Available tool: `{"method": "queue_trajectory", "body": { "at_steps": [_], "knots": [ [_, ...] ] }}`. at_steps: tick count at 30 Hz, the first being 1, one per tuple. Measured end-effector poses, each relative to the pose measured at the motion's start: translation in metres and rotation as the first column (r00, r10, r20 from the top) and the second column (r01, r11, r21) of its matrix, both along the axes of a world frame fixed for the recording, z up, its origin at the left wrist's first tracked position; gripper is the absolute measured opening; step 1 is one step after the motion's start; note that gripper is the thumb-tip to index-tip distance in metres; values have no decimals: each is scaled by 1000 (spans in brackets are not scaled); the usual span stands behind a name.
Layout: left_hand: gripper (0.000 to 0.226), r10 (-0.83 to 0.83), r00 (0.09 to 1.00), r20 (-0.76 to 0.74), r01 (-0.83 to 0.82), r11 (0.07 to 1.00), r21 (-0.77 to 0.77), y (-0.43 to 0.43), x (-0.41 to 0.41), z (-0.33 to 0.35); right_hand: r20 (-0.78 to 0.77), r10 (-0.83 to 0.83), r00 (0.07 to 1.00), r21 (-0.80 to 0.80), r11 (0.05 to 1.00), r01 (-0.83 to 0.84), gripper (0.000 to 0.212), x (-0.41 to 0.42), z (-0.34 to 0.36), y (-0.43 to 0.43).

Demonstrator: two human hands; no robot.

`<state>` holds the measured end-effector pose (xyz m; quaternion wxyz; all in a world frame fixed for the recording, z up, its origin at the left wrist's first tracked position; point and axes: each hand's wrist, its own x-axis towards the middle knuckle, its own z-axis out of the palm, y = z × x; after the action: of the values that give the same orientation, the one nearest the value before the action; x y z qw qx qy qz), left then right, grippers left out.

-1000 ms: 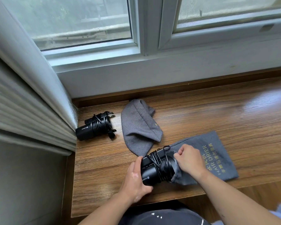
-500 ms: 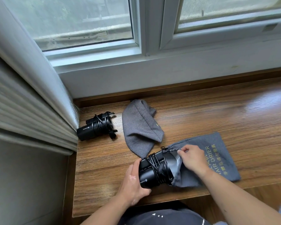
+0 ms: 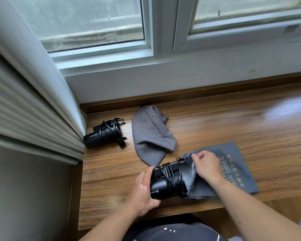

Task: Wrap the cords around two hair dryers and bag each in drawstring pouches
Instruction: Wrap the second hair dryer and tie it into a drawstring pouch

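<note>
- Nearest the person, the left hand (image 3: 142, 192) is closed around the butt end of a black hair dryer (image 3: 165, 181), thumb on top and palm against its end. The dryer lies on its side on the wooden sill (image 3: 250, 122), and its cord (image 3: 170, 178) is already wound around the body.
- Just to the right, the right hand (image 3: 205, 167) pinches the upper edge of the mouth of a grey drawstring pouch (image 3: 233, 171) printed "HAIR DRIER", holding it open. The dryer's front end sits inside that mouth; most of the body, with its windings, is outside.
- My judgement: both cords are wrapped and the first bagging is partly done. What remains is seating this dryer fully, drawing the string, and repeating for the other.
- Compared with a second ago, the dryer has slid a little deeper and the pouch fabric now covers more of its front. The right hand has shifted from lying over the opening to lifting the mouth's top edge.
- Farther back lies the second grey pouch (image 3: 151, 134), crumpled, untouched and unchanged.
- Farthest left, near the curtain (image 3: 33, 105), the second hair dryer (image 3: 102, 134) lies with its cord wrapped, not bagged, where it was before.
</note>
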<state>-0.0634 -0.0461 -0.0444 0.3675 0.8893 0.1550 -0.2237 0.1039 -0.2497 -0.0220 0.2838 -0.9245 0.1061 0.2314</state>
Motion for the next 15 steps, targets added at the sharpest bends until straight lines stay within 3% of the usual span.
{"method": "queue_trajectory", "body": {
  "at_steps": [10, 15],
  "knots": [
    [122, -139, 990, -25, 141, 984, 110, 0, 8, 6, 94, 294, 951, 45, 953, -299, 24, -18, 8, 16],
    [122, -53, 997, -51, 60, 988, 141, -8, 10, -1, 173, 492, 853, 22, 864, -503, 13, -35, 8, 27]
  ]
}}
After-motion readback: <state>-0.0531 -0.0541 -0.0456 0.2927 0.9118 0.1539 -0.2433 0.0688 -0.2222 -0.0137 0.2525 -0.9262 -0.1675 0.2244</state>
